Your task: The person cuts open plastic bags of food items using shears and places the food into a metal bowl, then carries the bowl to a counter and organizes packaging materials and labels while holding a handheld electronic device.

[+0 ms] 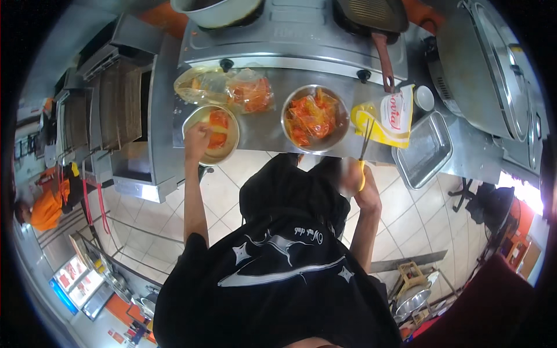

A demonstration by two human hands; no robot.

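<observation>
My left hand (198,140) is closed over the left side of a light-coloured pot (233,148). In the pot lies a clear bag of red-orange food (218,134), right beside my fingertips; what they pinch, if anything, is hidden. My right hand (365,188) grips yellow-handled scissors (365,145) at the counter's front edge, blades pointing away from me and a little apart. Between the hands, a steel bowl (285,127) holds several torn, red-stained plastic bags (313,118). Behind the pot, another clear bag of red-orange food (249,93) rests on the counter.
A yellow-and-white packet (394,119) lies beyond the scissors, next to a white-lidded jar (424,98). A steel tray (426,149) juts past the counter edge at right. On the stove (290,35) stand a large pot (223,14) and a grill pan (374,13) with a brown handle.
</observation>
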